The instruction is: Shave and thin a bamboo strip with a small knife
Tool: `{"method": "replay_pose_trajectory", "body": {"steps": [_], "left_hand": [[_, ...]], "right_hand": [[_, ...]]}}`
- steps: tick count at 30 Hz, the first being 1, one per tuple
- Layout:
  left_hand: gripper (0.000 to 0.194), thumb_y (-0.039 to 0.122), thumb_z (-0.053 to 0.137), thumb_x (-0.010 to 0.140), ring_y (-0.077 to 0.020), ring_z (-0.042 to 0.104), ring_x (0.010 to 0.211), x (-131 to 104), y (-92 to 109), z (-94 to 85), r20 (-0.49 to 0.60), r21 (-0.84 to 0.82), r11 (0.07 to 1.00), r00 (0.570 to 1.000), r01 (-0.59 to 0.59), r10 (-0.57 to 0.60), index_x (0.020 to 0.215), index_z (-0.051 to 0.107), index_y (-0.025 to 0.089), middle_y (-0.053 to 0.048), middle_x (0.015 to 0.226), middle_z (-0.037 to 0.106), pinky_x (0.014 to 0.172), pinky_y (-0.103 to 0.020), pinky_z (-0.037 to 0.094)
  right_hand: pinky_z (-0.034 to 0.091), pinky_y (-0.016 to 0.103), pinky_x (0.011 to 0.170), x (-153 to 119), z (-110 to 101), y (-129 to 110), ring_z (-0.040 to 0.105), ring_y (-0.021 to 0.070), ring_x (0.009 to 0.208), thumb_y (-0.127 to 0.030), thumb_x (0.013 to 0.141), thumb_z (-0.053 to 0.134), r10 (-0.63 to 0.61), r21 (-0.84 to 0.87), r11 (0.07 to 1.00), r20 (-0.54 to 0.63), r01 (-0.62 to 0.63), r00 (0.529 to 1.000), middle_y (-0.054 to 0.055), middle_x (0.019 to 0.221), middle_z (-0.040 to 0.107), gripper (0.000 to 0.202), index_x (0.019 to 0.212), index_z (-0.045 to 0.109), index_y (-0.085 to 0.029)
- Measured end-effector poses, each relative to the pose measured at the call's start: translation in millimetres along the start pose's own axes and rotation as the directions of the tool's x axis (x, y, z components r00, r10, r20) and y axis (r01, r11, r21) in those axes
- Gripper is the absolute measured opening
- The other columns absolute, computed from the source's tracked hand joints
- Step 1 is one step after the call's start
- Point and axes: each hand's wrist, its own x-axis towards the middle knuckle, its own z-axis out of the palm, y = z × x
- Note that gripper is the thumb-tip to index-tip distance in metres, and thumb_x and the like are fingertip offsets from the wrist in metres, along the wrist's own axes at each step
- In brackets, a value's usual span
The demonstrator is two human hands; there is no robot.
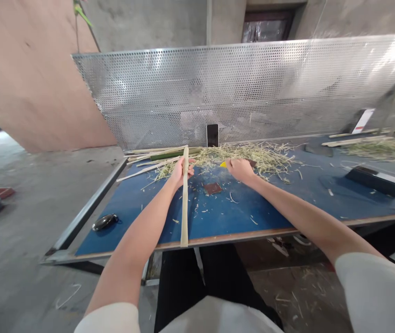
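My left hand (181, 173) is closed around a long, pale bamboo strip (184, 208) near its upper end. The strip runs toward me, its lower end at the table's front edge. To the right, my right hand (239, 169) is wrapped round a yellow-handled tool (223, 164). Yellow shows on the left of the fist and a dark brown part on the right; its exact kind is hidden by the fingers. Between the hands, a reddish-brown square patch (212, 188) lies flat on the blue table (218, 217).
A heap of shavings (263, 159) and several loose strips (149, 171) lie behind my hands. A phone (212, 135) leans on the perforated metal panel (169, 101). A black oval object (105, 222) sits front left, a dark box (378, 180) at right.
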Motion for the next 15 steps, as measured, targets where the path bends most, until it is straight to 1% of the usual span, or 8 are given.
{"method": "replay_pose_trajectory", "body": {"steps": [5,8,11,15], "left_hand": [[0.065,0.055,0.034,0.119,-0.0138,0.048,0.048,2,0,-5.5,0.023,0.051,0.999,1.0,0.017,-0.018,0.116,0.077,0.008,-0.002,0.06,0.053,0.048,-0.022,0.048],[0.066,0.053,0.032,0.118,-0.0155,0.05,0.047,2,-1,-8.8,0.029,0.111,0.993,0.999,0.03,-0.033,0.12,0.078,0.005,-0.002,0.06,0.055,0.049,-0.025,0.05],[0.064,0.05,0.032,0.118,-0.0167,0.053,0.048,5,0,-12.1,0.032,0.168,0.985,0.998,0.04,-0.046,0.121,0.077,0.004,-0.003,0.061,0.058,0.051,-0.027,0.052],[0.063,0.051,0.033,0.117,-0.0179,0.057,0.051,7,2,-14.5,0.065,0.216,0.975,0.996,0.042,-0.058,0.124,0.076,0.004,-0.006,0.066,0.063,0.055,-0.029,0.056]], "right_hand": [[0.043,0.034,0.076,-3,-5,-4,0.076,0.0285,0.087,-0.036,0.119,0.032,-0.007,-0.012,1.0,0.036,0.008,0.999,0.017,0.094,0.083,0.06,0.1,0.085,-0.015],[0.041,0.034,0.074,-4,-7,-5,0.075,0.0276,0.086,-0.036,0.12,0.031,-0.012,-0.022,1.0,0.044,0.013,0.999,0.016,0.095,0.083,0.06,0.102,0.085,-0.015],[0.038,0.033,0.072,-5,-8,-6,0.074,0.0271,0.088,-0.034,0.12,0.033,-0.034,-0.029,0.999,0.046,0.035,0.998,0.016,0.097,0.083,0.055,0.109,0.084,-0.015],[0.037,0.034,0.07,-4,-6,-5,0.074,0.0269,0.088,-0.031,0.118,0.035,-0.03,-0.029,0.999,0.042,0.031,0.999,0.016,0.098,0.084,0.053,0.105,0.083,-0.015]]}}
